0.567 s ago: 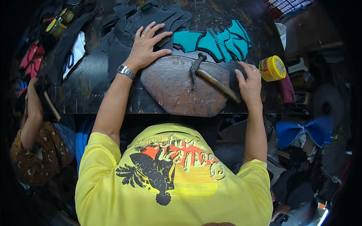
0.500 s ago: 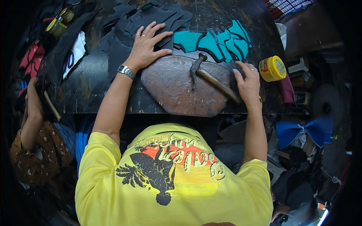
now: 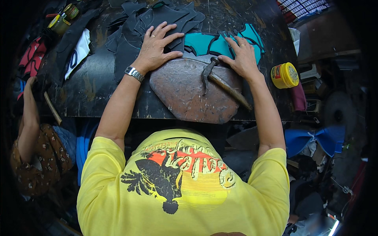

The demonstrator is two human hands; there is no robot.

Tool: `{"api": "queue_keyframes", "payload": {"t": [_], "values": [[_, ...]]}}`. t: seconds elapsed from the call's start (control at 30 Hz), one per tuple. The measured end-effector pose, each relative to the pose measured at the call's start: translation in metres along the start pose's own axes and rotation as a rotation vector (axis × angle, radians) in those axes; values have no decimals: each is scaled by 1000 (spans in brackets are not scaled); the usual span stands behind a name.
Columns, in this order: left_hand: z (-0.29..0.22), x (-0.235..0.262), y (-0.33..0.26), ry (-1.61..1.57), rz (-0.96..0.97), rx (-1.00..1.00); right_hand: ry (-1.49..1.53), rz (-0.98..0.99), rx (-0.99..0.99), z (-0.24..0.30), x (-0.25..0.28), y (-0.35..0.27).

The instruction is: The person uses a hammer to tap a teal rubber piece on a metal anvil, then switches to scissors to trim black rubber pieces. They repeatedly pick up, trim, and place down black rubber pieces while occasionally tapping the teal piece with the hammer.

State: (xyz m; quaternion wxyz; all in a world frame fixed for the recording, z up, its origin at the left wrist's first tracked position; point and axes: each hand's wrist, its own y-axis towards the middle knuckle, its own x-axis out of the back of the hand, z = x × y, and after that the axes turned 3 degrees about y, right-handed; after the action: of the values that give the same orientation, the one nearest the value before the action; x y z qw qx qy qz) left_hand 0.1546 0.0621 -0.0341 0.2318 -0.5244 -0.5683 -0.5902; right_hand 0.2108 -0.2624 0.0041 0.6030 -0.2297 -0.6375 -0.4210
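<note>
My left hand (image 3: pixel 158 47) lies with fingers spread on the black cut pieces (image 3: pixel 132 51), just beyond the stone slab's far left edge. My right hand (image 3: pixel 241 57) rests, fingers apart, on the teal pieces with black edging (image 3: pixel 201 43), partly covering them. Between my arms lies a flat brown stone slab (image 3: pixel 185 92) at the table's near edge. On it a hammer (image 3: pixel 226 88) with a dark curved head and wooden handle lies at a slant, its head near my right thumb. Neither hand touches the hammer.
A yellow tub (image 3: pixel 284 75) stands to the right, beside a maroon roll (image 3: pixel 298 98). More black pieces (image 3: pixel 169 19) are heaped at the back. At left are a white piece (image 3: pixel 78 53), red pieces (image 3: pixel 31 59), jars (image 3: pixel 59 24) and a co-worker's arm (image 3: pixel 29 110).
My right hand has moved left and farther away, from beside the slab's right end onto the teal pieces. My left hand stays on the black pieces.
</note>
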Motion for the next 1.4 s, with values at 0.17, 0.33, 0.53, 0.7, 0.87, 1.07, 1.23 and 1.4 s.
{"api": "queue_keyframes", "payload": {"t": [0.17, 0.33, 0.53, 0.7, 0.87, 1.07, 1.23, 1.4], "values": [[0, 1, 0, 3, 2, -6, 8, 127, -39, -4, 0, 12], [0, 1, -1, -9, 2, -2, -8, 220, -49, -1, 14, 5], [0, 1, -1, -20, 0, -6, -43, 294, -102, 0, 25, -9], [1, 0, -3, -20, -10, -2, -32, 287, -182, 3, 25, -9], [1, -1, -2, 0, -13, -7, 7, 269, -264, 5, 22, -6], [-1, 1, -3, 2, -18, -18, 237, 40, -234, 13, 14, -18], [-1, 0, -4, 11, -30, -15, 438, -31, -317, 11, 5, -23], [-2, -2, -4, 9, -69, -24, 142, -46, -416, -1, -6, -8]]}}
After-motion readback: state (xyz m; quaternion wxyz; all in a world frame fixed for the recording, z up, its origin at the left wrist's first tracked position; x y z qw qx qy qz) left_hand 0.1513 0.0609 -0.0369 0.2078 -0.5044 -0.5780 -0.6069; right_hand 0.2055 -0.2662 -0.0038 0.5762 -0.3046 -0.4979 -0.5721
